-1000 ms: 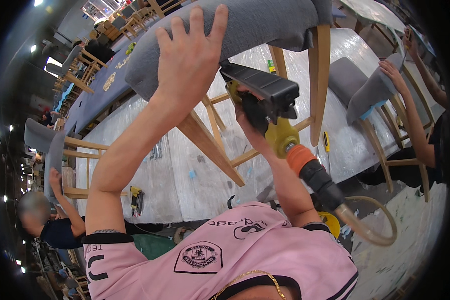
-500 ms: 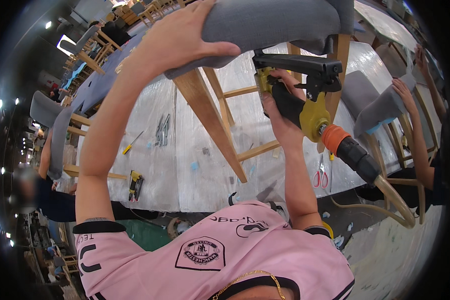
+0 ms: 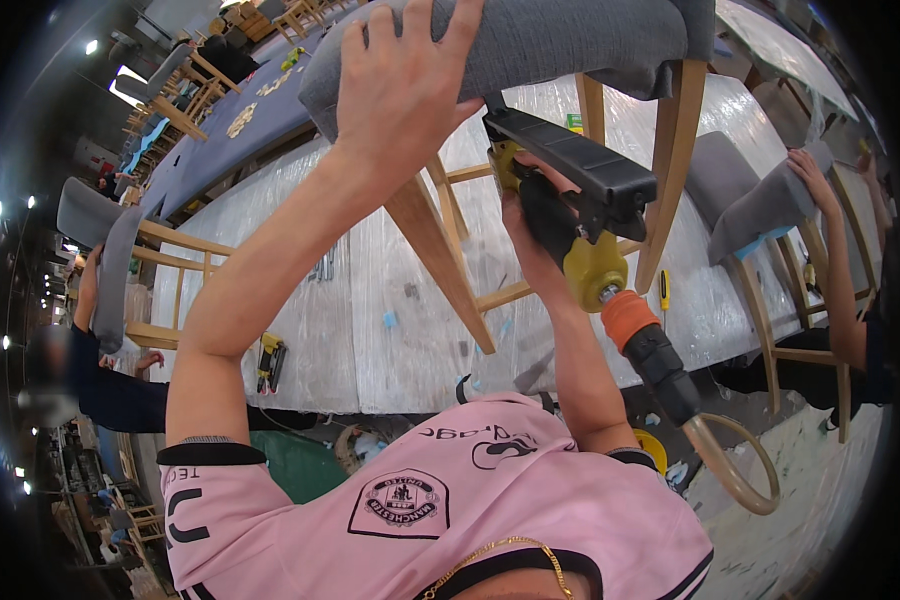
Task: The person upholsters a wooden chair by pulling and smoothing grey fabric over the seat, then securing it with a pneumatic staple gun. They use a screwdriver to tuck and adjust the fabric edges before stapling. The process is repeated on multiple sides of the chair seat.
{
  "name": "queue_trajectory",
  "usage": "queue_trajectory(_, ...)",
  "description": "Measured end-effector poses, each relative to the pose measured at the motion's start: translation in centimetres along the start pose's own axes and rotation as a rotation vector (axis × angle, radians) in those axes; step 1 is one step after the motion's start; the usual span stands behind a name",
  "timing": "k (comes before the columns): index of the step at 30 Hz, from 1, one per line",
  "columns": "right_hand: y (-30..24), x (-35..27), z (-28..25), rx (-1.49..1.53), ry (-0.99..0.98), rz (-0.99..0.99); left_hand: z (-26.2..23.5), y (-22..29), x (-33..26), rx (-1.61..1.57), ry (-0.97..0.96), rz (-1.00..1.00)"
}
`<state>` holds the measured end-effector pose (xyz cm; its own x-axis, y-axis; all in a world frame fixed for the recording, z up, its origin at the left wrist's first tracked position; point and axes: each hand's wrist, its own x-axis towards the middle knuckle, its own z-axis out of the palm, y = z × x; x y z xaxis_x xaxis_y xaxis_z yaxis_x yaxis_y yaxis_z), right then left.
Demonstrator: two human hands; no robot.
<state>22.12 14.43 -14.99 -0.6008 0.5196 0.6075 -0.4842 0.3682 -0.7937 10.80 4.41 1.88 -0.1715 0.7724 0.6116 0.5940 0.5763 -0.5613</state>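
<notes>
The long surface (image 3: 300,330), wrapped in clear sheeting, runs under everything, and the wooden chair (image 3: 440,250) stands on it, grey padded seat (image 3: 570,40) up at the top of your view. Your left hand (image 3: 400,90) lies flat and spread on that seat's fabric, pressing rather than gripping. Your right hand (image 3: 535,215) has its grip closed round the handle of the yellow and black staple gun (image 3: 580,200), nose tucked under the seat edge, air hose (image 3: 735,470) trailing. It looks like fastening the fabric; next calls for keeping the cloth taut and the nose square
</notes>
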Motion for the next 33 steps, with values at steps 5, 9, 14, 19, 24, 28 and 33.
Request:
queue_trajectory(5, -0.8, 0.3, 0.3, 0.034, -0.039, 0.032, 1.0, 0.8, -0.8, -0.039, 0.073, -0.05)
queue_trajectory(9, -0.9, 0.4, 0.3, 0.128, -0.042, 0.045, 0.4, 0.3, -0.7, 0.004, -0.052, -0.045)
queue_trajectory(14, -1.0, 0.9, -0.2, 0.101, -0.047, 0.002, -0.8, -7.7, 3.2, -0.519, -0.549, -0.097)
queue_trajectory(19, -1.2, 2.3, -0.2, 0.088, -0.053, -0.066, 0.4, -7.2, 1.8, -0.424, -0.296, 0.165)
queue_trajectory(24, -0.7, 1.5, 0.8, 0.108, -0.031, 0.023, -1.4, -2.3, 0.7, -0.055, -0.236, 0.075)
queue_trajectory(28, -0.7, 0.3, 1.8, 0.102, -0.06, 0.047, -0.2, -1.3, -0.5, 0.111, -0.104, 0.05)
queue_trajectory(33, -1.2, 0.5, 2.0, 0.025, -0.065, 0.032, -0.3, -0.7, -0.7, 0.174, -0.096, 0.035)
